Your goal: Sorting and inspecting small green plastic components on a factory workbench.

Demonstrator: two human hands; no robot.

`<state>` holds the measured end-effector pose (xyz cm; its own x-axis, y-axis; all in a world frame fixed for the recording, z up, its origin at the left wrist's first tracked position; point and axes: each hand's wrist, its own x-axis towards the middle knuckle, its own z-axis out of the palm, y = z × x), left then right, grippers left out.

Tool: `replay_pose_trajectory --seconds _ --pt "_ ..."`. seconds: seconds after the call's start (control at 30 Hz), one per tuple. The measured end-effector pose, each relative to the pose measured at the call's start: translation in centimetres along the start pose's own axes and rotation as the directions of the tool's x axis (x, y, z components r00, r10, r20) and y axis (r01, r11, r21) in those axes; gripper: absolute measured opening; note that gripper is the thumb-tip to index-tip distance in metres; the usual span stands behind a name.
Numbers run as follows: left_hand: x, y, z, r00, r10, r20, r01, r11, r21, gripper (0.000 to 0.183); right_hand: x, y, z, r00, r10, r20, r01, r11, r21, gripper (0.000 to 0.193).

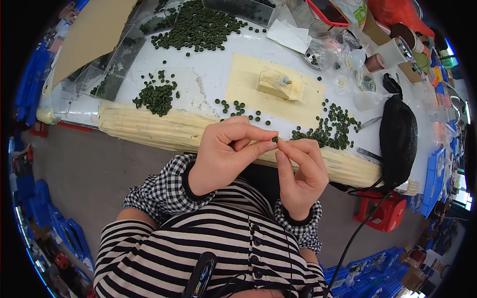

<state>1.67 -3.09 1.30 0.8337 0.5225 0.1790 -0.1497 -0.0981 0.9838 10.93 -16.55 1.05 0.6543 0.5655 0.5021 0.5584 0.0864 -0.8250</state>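
Note:
Above the table's front edge, my two hands meet at the fingertips. Between the thumb and index finger of my left hand (226, 154) is a small dark green piece (275, 140), mostly covered by the fingers. From the other side my right hand (303, 171) pinches at the same piece, its index fingertip against it and its thumb just below. Just beyond my left hand lie several loose green discs (240, 108). A wider scatter of green discs (335, 126) spreads past my right hand. At the left is a heap of green pieces (156, 98).
A cream block with a pale peg (280, 83) stands on a cream sheet (243, 74). Behind are a large disc pile (198, 27), clear trays (119, 59) and cardboard (92, 35). Tweezers (370, 122) and a black pouch (399, 136) lie right, above a red stool (380, 213).

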Motion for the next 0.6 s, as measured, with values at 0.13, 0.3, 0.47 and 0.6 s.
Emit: replay_pose_trajectory --seconds 0.13,0.3,0.47,0.6 --pt "-0.1 1.2 0.5 0.986 0.167 0.023 -0.168 0.955 0.245 0.022 -0.2 0.2 -0.6 0.999 0.044 0.003 -0.044 0.993 0.109 0.024" --pt "0.4 1.0 -0.1 0.986 0.053 0.157 -0.067 0.994 0.087 0.021 -0.4 0.4 -1.5 0.997 -0.072 0.019 0.07 0.995 0.064 0.027" --pt "0.1 0.9 0.4 0.987 0.033 0.157 -0.037 0.999 0.022 0.024 -0.9 0.3 -1.2 0.998 -0.043 -0.039 0.046 0.996 0.077 0.027" --pt "0.2 1.5 0.8 0.988 0.07 0.141 -0.085 0.991 0.104 0.025 -1.5 0.5 -0.5 0.99 0.052 -0.128 -0.034 0.989 0.145 0.026"
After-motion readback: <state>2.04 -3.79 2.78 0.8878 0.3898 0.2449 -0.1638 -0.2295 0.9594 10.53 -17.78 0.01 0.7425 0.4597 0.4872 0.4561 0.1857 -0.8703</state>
